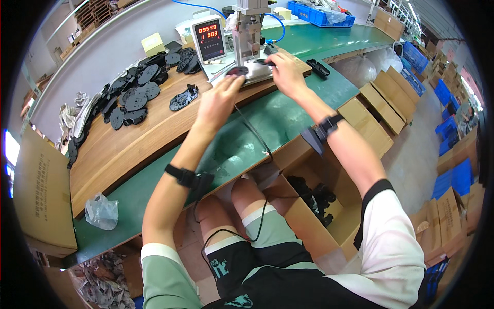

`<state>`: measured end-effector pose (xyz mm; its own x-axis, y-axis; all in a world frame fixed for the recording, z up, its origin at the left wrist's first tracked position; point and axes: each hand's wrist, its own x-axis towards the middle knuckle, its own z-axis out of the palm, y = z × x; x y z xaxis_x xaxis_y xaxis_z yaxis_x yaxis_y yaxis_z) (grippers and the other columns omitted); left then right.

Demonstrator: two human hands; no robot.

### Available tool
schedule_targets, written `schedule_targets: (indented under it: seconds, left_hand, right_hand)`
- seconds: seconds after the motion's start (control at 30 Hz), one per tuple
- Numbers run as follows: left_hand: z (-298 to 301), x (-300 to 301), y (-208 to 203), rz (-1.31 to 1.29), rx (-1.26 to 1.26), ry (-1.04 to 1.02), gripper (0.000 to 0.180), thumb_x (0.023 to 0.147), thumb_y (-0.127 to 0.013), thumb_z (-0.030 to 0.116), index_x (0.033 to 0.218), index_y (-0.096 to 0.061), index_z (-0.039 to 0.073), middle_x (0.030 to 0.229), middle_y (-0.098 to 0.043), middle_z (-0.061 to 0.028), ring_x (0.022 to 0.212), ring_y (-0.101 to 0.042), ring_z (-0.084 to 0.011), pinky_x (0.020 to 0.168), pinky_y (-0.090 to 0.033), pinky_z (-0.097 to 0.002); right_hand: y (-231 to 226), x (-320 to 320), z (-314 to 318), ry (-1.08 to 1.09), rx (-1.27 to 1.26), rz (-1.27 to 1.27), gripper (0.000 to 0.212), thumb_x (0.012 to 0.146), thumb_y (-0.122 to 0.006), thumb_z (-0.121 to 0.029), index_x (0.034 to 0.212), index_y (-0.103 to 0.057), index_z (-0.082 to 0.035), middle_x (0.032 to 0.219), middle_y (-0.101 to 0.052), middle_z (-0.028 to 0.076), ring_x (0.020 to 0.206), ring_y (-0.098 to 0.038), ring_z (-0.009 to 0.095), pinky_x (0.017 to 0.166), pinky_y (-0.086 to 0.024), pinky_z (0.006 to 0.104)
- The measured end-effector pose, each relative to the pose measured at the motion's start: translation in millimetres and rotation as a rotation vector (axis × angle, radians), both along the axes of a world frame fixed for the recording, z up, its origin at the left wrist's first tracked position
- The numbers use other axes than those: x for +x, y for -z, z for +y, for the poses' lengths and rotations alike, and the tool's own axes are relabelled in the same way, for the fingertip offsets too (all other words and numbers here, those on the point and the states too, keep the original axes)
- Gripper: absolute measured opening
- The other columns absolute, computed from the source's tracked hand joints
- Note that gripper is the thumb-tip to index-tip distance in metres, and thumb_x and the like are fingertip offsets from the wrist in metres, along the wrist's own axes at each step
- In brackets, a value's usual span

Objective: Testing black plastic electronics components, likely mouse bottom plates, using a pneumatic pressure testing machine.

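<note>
At the base of a metal bench press (248, 38), both of my hands are at work. My left hand (221, 99) reaches in from the left, its fingers closed on a dark, rounded plastic part (237, 71). On the other side, my right hand (286, 76) pinches a small black plastic piece (264, 62) close to the press's pale base. Finer detail of both pieces is too small to make out. A single black plastic shell (183, 98) lies on the wooden board (159, 131) left of my left hand. Right of my right hand rests a black oblong tray-like part (318, 69).
Beside the press stands a counter box (209, 38) with red digits. Many black plastic shells (136, 98) are heaped along the wall. A clear plastic bag (101, 212) lies at the green bench's near left. An open carton (329, 206) with black parts stands below, right of my knees.
</note>
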<state>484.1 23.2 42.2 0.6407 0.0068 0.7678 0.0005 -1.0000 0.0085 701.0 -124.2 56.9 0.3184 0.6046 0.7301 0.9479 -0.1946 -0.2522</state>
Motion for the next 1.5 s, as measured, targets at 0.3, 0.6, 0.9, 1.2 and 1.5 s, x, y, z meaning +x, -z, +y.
schedule_targets:
  seconds: [0.3,0.6,0.9,1.2,1.5]
  left_hand:
    - [-29.2,93.5,-2.7,0.126,0.331,-0.201,0.035,0.096,-0.059,0.005,0.130,-0.065,0.011,0.120,-0.075,-0.0156,0.113,-0.073,-0.0308,0.100,-0.057,-0.0437]
    - [-31.2,106.3,-8.7,0.245,0.196,-0.154,0.032,0.092,-0.062,0.004,0.125,-0.063,0.006,0.098,-0.071,-0.0177,0.096,-0.073,-0.0331,0.080,-0.060,-0.0443]
    - [-30.7,112.2,-4.1,0.182,0.242,-0.136,0.037,0.091,-0.063,0.001,0.128,-0.060,0.006,0.103,-0.070,-0.0171,0.099,-0.072,-0.0340,0.084,-0.057,-0.0455]
    - [-13.6,93.9,-8.2,0.221,0.028,-0.073,0.055,0.089,-0.061,-0.006,0.141,-0.047,0.004,0.116,-0.062,-0.0240,0.091,-0.073,-0.0433,0.076,-0.061,-0.0486]
    - [-15.9,82.3,-8.1,0.165,-0.269,0.010,0.072,0.084,-0.061,-0.012,0.150,-0.037,0.002,0.149,-0.036,-0.0313,0.122,-0.062,-0.0519,0.099,-0.057,-0.0546]
  right_hand:
    - [50.2,-121.5,-186.1,0.085,0.345,0.042,0.034,0.084,-0.065,0.011,0.115,-0.069,-0.003,0.118,-0.071,0.015,0.112,-0.065,0.037,0.101,-0.051,0.0437]
    - [324.0,-172.8,-391.7,0.560,-0.103,0.758,0.028,0.090,-0.062,0.003,0.116,-0.069,-0.004,0.117,-0.071,0.018,0.108,-0.066,0.037,0.095,-0.053,0.0441]
    - [456.6,-183.0,-418.3,0.567,-0.481,1.527,0.044,0.097,-0.067,-0.035,0.123,-0.074,-0.001,0.117,-0.077,0.024,0.115,-0.072,0.041,0.102,-0.053,0.0452]
    - [34.0,-141.0,-146.4,-0.031,0.163,0.095,0.032,0.081,-0.072,0.005,0.112,-0.069,-0.003,0.118,-0.068,0.015,0.116,-0.065,0.037,0.100,-0.052,0.0441]
    - [17.6,-15.7,21.3,0.069,-0.104,-0.118,0.040,0.081,-0.072,-0.001,0.120,-0.069,-0.006,0.124,-0.072,0.010,0.120,-0.066,0.031,0.098,-0.049,0.0472]
